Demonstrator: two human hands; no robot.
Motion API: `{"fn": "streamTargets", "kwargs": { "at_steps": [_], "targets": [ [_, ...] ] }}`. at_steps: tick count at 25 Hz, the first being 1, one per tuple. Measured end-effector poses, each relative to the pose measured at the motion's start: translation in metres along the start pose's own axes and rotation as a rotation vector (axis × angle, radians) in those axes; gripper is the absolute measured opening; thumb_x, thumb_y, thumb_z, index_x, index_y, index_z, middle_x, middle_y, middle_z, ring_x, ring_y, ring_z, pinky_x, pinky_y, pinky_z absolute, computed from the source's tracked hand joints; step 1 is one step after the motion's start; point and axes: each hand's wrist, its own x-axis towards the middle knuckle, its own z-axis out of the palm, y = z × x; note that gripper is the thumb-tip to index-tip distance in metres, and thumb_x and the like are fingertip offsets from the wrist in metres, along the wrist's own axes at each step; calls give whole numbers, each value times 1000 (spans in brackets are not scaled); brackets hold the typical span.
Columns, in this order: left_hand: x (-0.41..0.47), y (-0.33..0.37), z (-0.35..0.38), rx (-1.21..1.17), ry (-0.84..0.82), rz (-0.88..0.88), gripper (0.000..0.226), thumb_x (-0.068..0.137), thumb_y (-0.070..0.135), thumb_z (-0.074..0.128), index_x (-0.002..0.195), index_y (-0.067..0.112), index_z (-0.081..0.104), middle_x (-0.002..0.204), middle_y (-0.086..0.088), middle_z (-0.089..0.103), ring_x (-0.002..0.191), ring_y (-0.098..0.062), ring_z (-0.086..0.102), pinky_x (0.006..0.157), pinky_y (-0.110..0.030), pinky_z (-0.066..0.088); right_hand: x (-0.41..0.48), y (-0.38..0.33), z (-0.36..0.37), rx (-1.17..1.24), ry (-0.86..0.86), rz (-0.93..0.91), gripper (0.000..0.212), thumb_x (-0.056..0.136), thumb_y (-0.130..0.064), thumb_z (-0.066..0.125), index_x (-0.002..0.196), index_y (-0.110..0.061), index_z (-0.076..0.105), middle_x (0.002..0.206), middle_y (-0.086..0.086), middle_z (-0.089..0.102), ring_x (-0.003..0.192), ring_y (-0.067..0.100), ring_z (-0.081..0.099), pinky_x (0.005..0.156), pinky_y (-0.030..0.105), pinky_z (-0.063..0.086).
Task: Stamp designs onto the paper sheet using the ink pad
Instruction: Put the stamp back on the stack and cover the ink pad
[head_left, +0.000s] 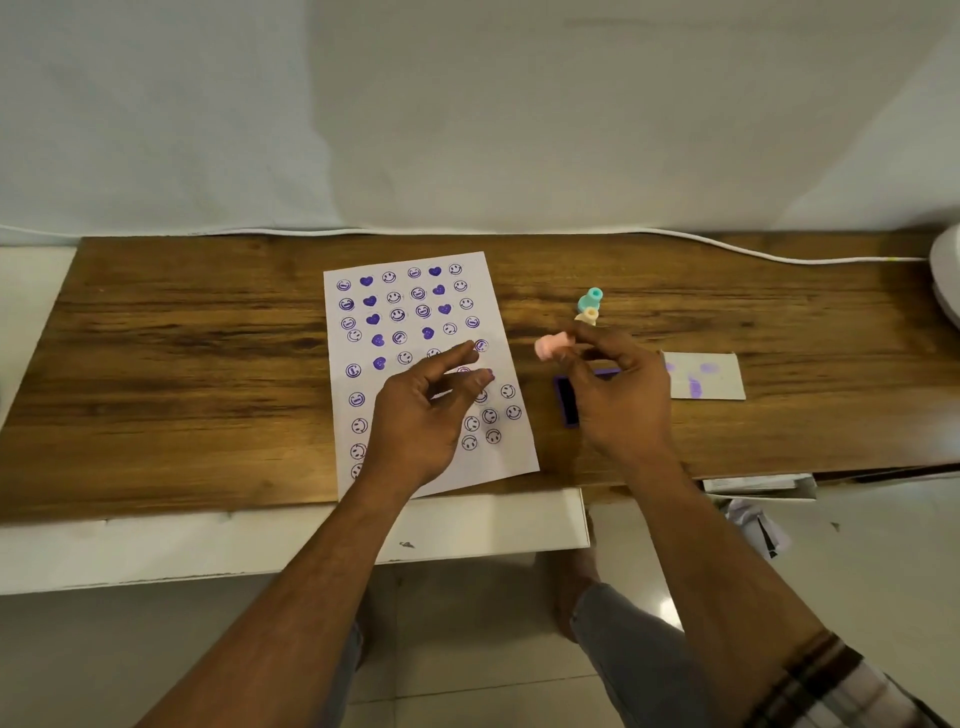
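A white paper sheet lies on the wooden table, covered with several purple smiley and heart prints. My left hand hovers over the sheet's lower right part, fingers spread and holding nothing. My right hand pinches a pink stamp at its fingertips, held above the table just right of the sheet. Below it sits the purple ink pad, mostly hidden by my right hand. A teal stamp and a cream stamp lie behind the hand.
A white card smeared with purple ink lies right of the ink pad. A white cable runs along the table's back edge. A white object sits at the far right edge. A white board juts out under the table front.
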Motion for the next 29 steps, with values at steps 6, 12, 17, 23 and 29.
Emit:
{"fn": "streamTargets", "kwargs": {
  "at_steps": [6,12,17,23,29],
  "targets": [
    [-2,-14,-3,256,70,92,52,89,36,75,139,27,62,146,5,61,122,-4,56,101,-26,47,20,21,-7,-393,131,-50,35,96,-34,73,130,-30,68,129,-3,67,120,22,58,94,47,59],
    [-2,-18,-1,403,41,125,57,90,36,74,144,26,58,151,4,56,125,-3,49,97,-17,37,37,26,-8,-653,122,-183,35,99,-32,66,132,-20,66,124,2,73,118,25,56,94,40,50],
    [1,-18,-1,437,50,155,55,90,32,75,142,23,59,150,0,58,127,-12,55,101,-27,40,41,25,-18,-583,123,-136,42,97,-36,68,136,-25,63,131,0,69,123,23,56,99,43,52],
    [1,-11,6,420,32,177,52,90,28,75,140,19,61,148,-3,60,131,-22,59,102,-29,43,47,53,-84,-679,311,138,73,86,-54,72,146,-21,46,148,9,53,136,33,47,111,52,45],
    [-2,-7,9,420,27,182,53,90,27,75,140,21,60,149,-3,59,131,-23,58,101,-30,44,48,69,-90,-807,270,287,116,76,-81,65,156,-9,21,158,22,37,144,43,37,115,56,36]
  ]
}}
